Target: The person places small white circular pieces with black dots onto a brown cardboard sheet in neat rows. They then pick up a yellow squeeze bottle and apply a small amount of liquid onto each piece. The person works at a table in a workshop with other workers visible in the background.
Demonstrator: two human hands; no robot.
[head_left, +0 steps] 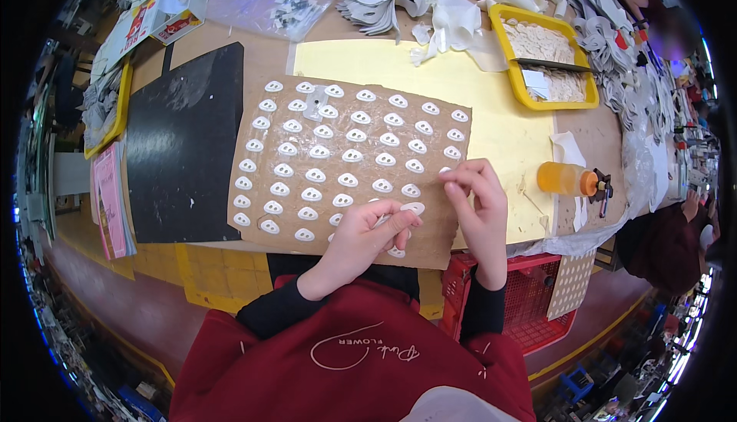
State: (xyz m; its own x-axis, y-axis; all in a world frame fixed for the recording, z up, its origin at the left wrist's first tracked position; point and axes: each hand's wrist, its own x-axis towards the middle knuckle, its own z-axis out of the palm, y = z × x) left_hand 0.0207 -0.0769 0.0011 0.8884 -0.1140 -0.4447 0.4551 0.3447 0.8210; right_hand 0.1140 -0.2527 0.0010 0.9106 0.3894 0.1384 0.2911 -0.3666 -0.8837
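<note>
While both hands are over the brown cardboard sheet [431, 252], the white pieces [347, 176] are basically all over it — loose rows of little rounded shapes, most showing two dark holes. Left hand [361, 234] is above the sheet's near edge, a bit right of the middle, curled up with the thumb laid along the bent fingers. A bit of white shows in the crook of that hand, and one white piece sits right at its fingertips; can't tell if either is pinched or just lying on the cardboard behind. More pieces are just beyond that hand and to its left.

Right hand [480, 196] comes in over the sheet's right edge, fingers bent, thumb and index close together. Another white piece shows right by the index fingertip, but I can't tell if it's gripped or sitting on the sheet.

Around the cardboard: black board [184, 146] to the left, pale yellow paper [514, 138] showing past the right and far edges, orange-capped bottle [560, 179] off to the right. Yellow tray [508, 57] is beyond the far right corner — and a red crate [530, 334] sits lower down, past the near right corner.
</note>
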